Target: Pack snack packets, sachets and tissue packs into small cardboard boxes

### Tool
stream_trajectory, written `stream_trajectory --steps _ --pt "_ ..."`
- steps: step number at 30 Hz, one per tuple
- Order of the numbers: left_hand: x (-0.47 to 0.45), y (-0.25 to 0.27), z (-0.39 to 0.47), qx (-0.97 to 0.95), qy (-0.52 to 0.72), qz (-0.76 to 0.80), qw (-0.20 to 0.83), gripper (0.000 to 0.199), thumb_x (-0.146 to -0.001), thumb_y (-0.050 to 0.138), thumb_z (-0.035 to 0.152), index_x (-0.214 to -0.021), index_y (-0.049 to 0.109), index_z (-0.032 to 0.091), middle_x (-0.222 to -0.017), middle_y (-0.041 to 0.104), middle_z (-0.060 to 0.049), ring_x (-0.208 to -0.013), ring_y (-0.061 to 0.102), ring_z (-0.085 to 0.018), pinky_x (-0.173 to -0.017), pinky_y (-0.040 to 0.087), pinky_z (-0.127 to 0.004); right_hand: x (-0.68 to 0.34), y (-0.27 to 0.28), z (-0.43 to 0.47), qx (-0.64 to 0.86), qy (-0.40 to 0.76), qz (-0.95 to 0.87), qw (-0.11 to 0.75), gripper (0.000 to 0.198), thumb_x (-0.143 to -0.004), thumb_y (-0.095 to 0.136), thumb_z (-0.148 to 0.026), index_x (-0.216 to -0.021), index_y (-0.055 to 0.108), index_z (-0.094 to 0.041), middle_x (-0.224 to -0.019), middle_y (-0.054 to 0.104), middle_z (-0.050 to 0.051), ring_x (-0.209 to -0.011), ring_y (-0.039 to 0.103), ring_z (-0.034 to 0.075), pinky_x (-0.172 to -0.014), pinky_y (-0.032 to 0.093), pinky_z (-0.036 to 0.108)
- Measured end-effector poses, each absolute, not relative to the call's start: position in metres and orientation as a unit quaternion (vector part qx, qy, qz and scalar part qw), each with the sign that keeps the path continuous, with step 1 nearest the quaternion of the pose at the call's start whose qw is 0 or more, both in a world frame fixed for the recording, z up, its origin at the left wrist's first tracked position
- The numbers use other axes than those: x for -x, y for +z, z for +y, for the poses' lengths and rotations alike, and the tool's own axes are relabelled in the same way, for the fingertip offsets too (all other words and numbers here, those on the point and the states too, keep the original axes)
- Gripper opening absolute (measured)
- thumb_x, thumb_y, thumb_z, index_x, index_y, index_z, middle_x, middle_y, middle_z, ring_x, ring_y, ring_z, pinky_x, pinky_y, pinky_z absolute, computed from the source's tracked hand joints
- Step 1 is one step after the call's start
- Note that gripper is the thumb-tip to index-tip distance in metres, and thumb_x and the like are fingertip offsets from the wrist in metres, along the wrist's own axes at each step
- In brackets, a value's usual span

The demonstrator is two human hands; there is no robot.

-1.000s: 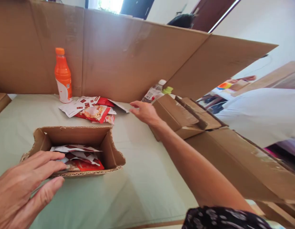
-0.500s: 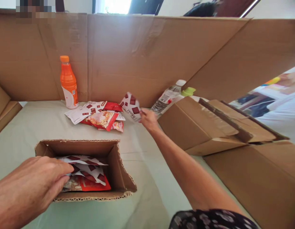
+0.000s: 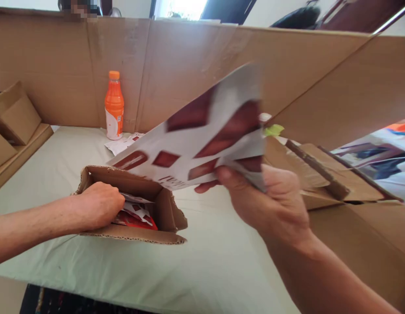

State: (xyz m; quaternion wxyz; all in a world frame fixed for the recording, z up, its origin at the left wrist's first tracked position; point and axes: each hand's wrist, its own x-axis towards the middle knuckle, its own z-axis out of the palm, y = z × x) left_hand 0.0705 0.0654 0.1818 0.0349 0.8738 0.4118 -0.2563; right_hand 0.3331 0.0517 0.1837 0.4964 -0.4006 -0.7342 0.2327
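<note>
My right hand pinches the edge of a white snack packet with maroon squares and holds it up close to the camera, tilted and slightly blurred. The packet's lower left end passes in front of the back rim of a small open cardboard box. Inside that box stand more white-and-maroon packets and a red packet. My left hand reaches over the box's left side, closed against the left ends of these packets; its fingertips are hidden.
An orange bottle stands by the rear cardboard wall, a packet beside it. Cardboard boxes sit at the left, others at the right. A green cap shows behind them. Pale cloth covers the table.
My right hand has brought the packet from the rear of the table toward the camera. My left hand stays at the box. The view has shifted, with the table's front edge now showing.
</note>
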Motion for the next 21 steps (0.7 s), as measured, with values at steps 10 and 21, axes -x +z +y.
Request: stream_trajectory --steps 10,21 --pt "-0.051 0.199 0.05 -0.871 -0.198 0.449 0.032 0.026 -0.082 0.055 0.009 -0.078 0.079 0.019 -0.079 0.078 -0.01 -0.069 0.071 -0.025 -0.06 0.048 -0.031 -0.264 0.191 0.053 0.456 0.106 -0.876 0.121 0.033 -0.097 0.049 -0.017 -0.122 0.07 -0.022 -0.118 0.076 0.007 -0.104 0.072 0.022 -0.085 0.055 0.031" --pt "-0.025 0.206 0.034 -0.88 -0.087 0.463 0.062 0.026 -0.087 0.055 0.014 -0.073 0.075 0.021 -0.067 0.073 -0.002 -0.057 0.063 -0.017 -0.052 0.037 -0.028 -0.257 0.198 0.051 0.452 0.031 -0.891 -0.011 0.029 -0.101 0.047 -0.02 -0.106 0.076 -0.021 -0.105 0.078 0.007 -0.097 0.071 0.022 -0.079 0.049 0.028"
